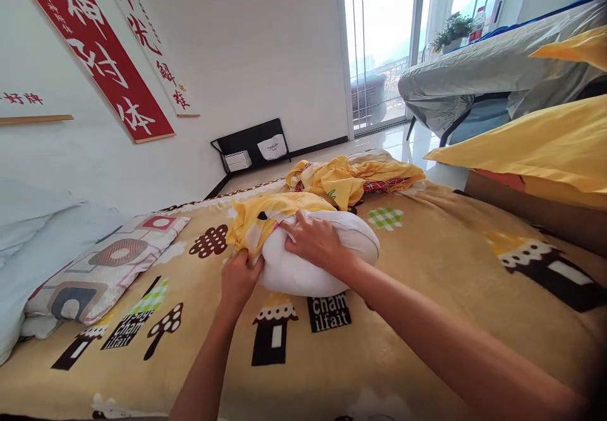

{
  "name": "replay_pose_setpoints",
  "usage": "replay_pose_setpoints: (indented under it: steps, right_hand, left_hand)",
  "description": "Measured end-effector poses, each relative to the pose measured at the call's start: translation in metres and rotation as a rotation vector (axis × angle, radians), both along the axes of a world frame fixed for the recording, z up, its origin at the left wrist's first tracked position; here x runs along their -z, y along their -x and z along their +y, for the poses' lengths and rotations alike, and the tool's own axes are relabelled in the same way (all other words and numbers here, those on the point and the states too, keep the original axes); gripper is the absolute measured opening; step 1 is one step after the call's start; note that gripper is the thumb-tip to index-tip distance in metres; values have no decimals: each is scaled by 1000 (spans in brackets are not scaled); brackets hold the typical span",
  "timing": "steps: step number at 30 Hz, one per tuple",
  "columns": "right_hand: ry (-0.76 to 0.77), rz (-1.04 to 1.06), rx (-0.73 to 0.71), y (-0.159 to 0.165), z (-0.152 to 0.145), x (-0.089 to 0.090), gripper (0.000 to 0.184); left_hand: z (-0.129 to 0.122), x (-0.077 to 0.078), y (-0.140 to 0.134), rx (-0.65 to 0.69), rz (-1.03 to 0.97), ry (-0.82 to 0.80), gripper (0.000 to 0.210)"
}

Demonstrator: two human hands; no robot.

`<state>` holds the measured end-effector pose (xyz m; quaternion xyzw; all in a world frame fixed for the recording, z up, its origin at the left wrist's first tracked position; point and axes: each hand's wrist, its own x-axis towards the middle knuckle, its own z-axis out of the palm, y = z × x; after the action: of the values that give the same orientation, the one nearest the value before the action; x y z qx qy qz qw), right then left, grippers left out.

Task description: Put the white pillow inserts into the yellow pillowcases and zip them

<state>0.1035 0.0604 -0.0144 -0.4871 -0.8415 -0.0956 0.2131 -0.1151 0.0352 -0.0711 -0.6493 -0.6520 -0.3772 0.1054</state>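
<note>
A plump white pillow (303,275) lies on the bed in front of me, its far left end inside a bunched yellow pillowcase (251,219). At the case's open edge, my left hand (240,279) pinches the yellow fabric beside the pillow's left end. My right hand (315,241) rests on top of the pillow with its fingers curled into the white surface, the fingertips close to the case's edge. How much of the pillow is inside the case is hidden by the folds.
Crumpled yellow bedding (351,174) lies just beyond the pillow. A patterned pillow (114,256) is on the left of the tan printed blanket (427,320). At right, yellow cloth (535,143) hangs over another person's bare limb (550,212). A plastic-covered table (455,76) stands near the glass door.
</note>
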Motion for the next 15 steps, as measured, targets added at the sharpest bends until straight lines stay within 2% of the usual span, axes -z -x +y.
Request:
replay_pose_setpoints:
  steps: [4,8,12,15]
  right_hand:
    - [-82,158,-184,2,-6,13,40]
    - [-219,315,-257,-17,-24,35,48]
    - [-359,297,-339,-52,-62,63,52]
    - [-530,238,-236,-86,-88,88,60]
  left_hand:
    - [-6,33,3,-263,8,-43,26]
    - [-27,61,7,-346,-32,-44,22]
    - [-50,72,14,-433,74,118,22]
    - [-62,74,18,-434,184,178,19]
